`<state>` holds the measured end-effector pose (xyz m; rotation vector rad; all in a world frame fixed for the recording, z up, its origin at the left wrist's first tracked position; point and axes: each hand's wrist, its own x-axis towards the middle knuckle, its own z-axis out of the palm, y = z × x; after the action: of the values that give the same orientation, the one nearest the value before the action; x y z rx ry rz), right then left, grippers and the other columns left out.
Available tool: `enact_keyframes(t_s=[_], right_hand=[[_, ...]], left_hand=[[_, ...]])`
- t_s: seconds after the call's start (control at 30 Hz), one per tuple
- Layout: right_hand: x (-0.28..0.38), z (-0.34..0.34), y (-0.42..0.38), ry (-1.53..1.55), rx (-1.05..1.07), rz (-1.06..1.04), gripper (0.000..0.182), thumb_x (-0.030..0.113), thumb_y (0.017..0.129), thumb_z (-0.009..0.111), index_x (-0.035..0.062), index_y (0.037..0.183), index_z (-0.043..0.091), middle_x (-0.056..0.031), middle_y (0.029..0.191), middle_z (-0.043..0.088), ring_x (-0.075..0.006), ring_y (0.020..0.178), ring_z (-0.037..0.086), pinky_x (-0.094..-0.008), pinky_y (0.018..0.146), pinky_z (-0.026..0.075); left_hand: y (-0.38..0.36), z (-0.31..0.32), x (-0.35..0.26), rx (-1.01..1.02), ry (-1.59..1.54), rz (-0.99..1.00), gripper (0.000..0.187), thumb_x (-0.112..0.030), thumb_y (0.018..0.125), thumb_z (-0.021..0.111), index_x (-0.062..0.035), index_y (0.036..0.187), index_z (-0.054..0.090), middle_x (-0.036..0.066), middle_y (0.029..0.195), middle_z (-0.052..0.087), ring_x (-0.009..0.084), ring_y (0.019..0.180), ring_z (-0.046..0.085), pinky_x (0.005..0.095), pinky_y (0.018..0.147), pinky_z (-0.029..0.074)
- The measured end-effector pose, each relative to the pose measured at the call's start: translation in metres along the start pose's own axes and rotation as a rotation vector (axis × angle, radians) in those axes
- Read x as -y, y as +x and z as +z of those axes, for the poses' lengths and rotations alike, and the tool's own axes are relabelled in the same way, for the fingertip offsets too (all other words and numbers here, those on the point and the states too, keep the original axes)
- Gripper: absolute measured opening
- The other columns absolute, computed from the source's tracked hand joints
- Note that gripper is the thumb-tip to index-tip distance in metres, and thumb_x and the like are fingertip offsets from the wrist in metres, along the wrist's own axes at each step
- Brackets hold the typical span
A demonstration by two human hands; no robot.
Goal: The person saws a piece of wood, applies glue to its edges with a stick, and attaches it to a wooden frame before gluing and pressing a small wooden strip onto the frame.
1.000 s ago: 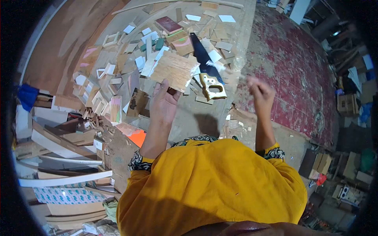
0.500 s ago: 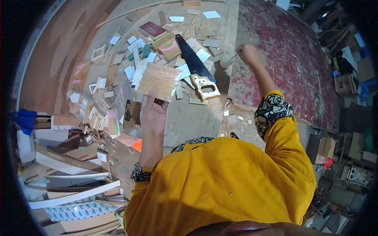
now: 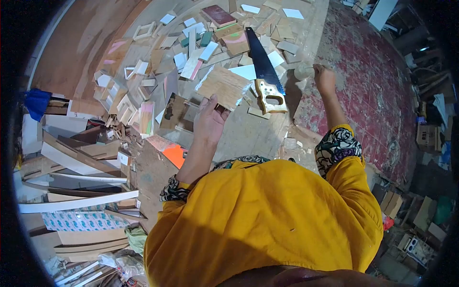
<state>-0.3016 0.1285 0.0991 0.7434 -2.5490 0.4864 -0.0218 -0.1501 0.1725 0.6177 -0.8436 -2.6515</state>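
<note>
A thin wooden board (image 3: 223,88) with whitish, rough-looking edges rests in my left hand (image 3: 209,122). My thumb lies on its near edge and the other fingers curl beneath it. My right hand (image 3: 325,80) is closed, its fingertips pinching what looks like a thin stick beside a pale, translucent cup (image 3: 302,72). How far the stick reaches into the cup is hard to make out. Between the two hands a handsaw (image 3: 264,62) lies flat, its pale wooden handle pointing toward me.
Wood offcuts and white-faced pieces (image 3: 196,40) are heaped beyond my left hand. An orange piece (image 3: 174,155) lies near my left forearm. Curved strips and panels (image 3: 81,201) are stacked at lower left. A worn red surface (image 3: 368,86) extends to the right, with boxes (image 3: 429,136) past it.
The view has shifted, so the bench things appear farther right. The board has turned slightly in my left hand. My right hand sits lower relative to the cup, still closed.
</note>
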Motion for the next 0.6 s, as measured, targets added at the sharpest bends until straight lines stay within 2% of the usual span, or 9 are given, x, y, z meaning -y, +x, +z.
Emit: enact_keyframes(t_s=[0.13,0.23,0.3,0.33,0.4,0.43,0.5,0.6], right_hand=[[0.011,-0.029,0.001,-0.129,0.017,0.019,0.018,0.012,0.077,0.052,0.0116,0.089,0.065,-0.0164,0.073,0.061,-0.0346,0.067,0.06,-0.0421,0.059,0.047],[0.035,-0.07,0.001,-0.159,-0.11,0.041,0.015,0.013,0.076,0.055,0.0115,0.086,0.066,-0.0168,0.071,0.06,-0.0358,0.065,0.058,-0.0426,0.058,0.047],[0.048,-0.092,-0.005,0.017,-0.253,0.079,0.012,0.012,0.077,0.059,0.0074,0.086,0.066,-0.0124,0.068,0.062,-0.0269,0.057,0.059,-0.0356,0.054,0.047],[0.059,-0.104,-0.009,0.015,-0.254,0.079,0.012,0.012,0.077,0.059,0.0074,0.086,0.066,-0.0124,0.068,0.062,-0.0269,0.057,0.059,-0.0356,0.054,0.047],[0.087,-0.127,-0.02,0.677,-0.158,0.308,0.012,0.01,0.08,0.062,0.0024,0.087,0.066,-0.0058,0.071,0.064,-0.0118,0.055,0.055,-0.0251,0.051,0.044],[0.102,-0.136,-0.027,0.675,-0.159,0.306,0.012,0.01,0.08,0.062,0.0024,0.087,0.066,-0.0058,0.071,0.064,-0.0118,0.055,0.055,-0.0251,0.051,0.044],[0.129,-0.148,-0.04,1.096,-0.089,0.39,0.012,0.008,0.081,0.061,-0.0009,0.089,0.065,-0.002,0.075,0.063,-0.0035,0.058,0.048,-0.0178,0.051,0.039],[0.153,-0.148,-0.056,1.196,-0.015,0.327,0.011,0.007,0.082,0.06,0.0004,0.088,0.066,-0.003,0.077,0.064,-0.0045,0.057,0.049,-0.0176,0.05,0.038]], left_hand=[[0.0,0.0,-0.001,0.015,0.011,0.0,0.036,-0.017,0.088,0.052,-0.0072,0.119,0.038,0.006,0.112,0.049,0.0176,0.1,0.051,0.0318,0.083,0.044],[-0.001,0.007,-0.005,0.034,0.006,0.012,0.036,-0.016,0.088,0.051,-0.0072,0.12,0.038,0.007,0.112,0.049,0.0178,0.1,0.051,0.032,0.083,0.045],[-0.001,0.011,-0.008,0.038,0.003,0.018,0.037,-0.016,0.088,0.051,-0.0072,0.121,0.037,0.007,0.112,0.049,0.018,0.101,0.051,0.0321,0.083,0.045],[-0.001,0.013,-0.009,0.041,-0.016,0.03,0.037,-0.015,0.088,0.051,-0.0059,0.12,0.037,0.009,0.113,0.049,0.0192,0.101,0.052,0.0327,0.084,0.046],[0.0,0.015,-0.011,0.046,-0.038,0.043,0.036,-0.014,0.088,0.051,-0.0045,0.12,0.037,0.01,0.114,0.049,0.0204,0.102,0.052,0.0333,0.085,0.046],[0.001,0.015,-0.012,0.049,-0.023,0.044,0.037,-0.014,0.088,0.051,-0.0047,0.12,0.037,0.009,0.114,0.05,0.0196,0.102,0.052,0.0331,0.086,0.046],[0.001,0.018,-0.013,0.053,-0.01,0.046,0.038,-0.015,0.087,0.051,-0.0048,0.121,0.037,0.008,0.113,0.05,0.0188,0.102,0.052,0.0329,0.086,0.046],[0.001,0.023,-0.013,0.091,-0.018,0.051,0.039,-0.015,0.087,0.052,-0.0049,0.122,0.036,0.007,0.114,0.051,0.0177,0.104,0.052,0.0324,0.088,0.045]])
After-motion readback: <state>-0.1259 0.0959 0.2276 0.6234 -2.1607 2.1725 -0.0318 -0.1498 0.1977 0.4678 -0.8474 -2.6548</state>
